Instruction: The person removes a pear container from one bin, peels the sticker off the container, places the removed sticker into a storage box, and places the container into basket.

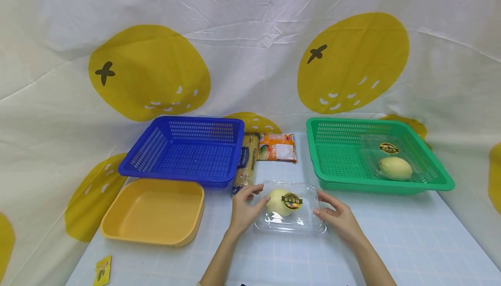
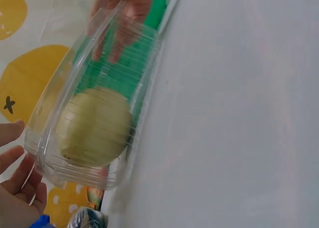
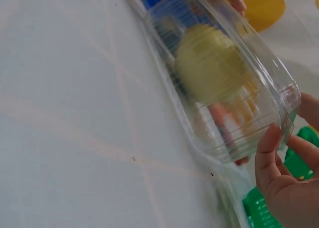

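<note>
A clear plastic clamshell box [image 1: 307,212] with a round label lies between both hands in the middle of the table. Inside it, toward its left end, is a pale yellow-green fruit [image 2: 95,127], like a small melon. My left hand [image 1: 244,207] grips the box's left end, thumb at the lid's edge. At the opposite end my right hand [image 1: 339,216] pinches the rim between thumb and fingers, as the right wrist view shows. The lid looks closed. Whether the box's base rests fully on the table I cannot tell.
Behind left stands a blue basket [image 1: 195,157], with a yellow tub [image 1: 152,212] before it. Spaghetti [image 1: 246,164] and an orange packet [image 1: 277,147] lie behind the box. The green basket [image 1: 340,155] at right holds another clear box with a pale fruit [image 1: 395,168]. A yellow sachet [image 1: 103,271] lies front left.
</note>
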Demonstrator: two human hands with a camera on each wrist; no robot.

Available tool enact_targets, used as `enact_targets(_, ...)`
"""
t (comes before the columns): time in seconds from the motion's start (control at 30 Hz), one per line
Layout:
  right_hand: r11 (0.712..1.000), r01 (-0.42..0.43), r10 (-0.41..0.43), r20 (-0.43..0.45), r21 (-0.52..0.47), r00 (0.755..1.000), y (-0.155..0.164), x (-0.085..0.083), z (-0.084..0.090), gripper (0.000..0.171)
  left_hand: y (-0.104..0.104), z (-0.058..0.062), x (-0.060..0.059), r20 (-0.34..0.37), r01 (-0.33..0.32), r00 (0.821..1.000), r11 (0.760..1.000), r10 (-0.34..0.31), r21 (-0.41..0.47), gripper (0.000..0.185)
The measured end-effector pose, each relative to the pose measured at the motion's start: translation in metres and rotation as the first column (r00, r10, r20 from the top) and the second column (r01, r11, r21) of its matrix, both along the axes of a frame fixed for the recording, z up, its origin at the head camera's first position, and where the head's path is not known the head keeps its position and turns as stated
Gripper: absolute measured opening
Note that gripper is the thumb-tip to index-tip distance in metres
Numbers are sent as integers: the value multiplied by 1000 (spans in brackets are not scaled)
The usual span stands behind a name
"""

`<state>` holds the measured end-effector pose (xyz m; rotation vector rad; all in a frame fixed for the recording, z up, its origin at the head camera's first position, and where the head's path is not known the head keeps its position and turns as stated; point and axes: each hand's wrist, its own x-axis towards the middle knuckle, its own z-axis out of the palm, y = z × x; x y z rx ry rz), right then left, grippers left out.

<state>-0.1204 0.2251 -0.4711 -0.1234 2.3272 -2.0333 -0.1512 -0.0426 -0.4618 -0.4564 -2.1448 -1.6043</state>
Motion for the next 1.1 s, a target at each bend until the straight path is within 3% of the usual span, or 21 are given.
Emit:
enact_targets(0.13,1000,3,-3,1,-3,1000,0,0,0,63,7,6,-4,-26,51,998,999,-50,9,30)
enact_targets(0.3,1000,-1,1,-19,-19,1000,-1,1,0,62,13,12,-11,44,165,986,986,-163,-34,31)
enact_targets(0.4,999,-4,3,-27,-32,1000,-2,1,1,62,18,14,-15,90,206,976,974,-198,-91,35)
enact_targets(0.7,999,-20,17,-62,-47,998,0,1,-3,60,26,19,-15,192,226,964,949,-185,-220,44)
enact_targets(1.1,999,-8,7,-19,-42,1000,-1,1,-3,62,30,14,-12,152,177,980,904,-127,-389,46)
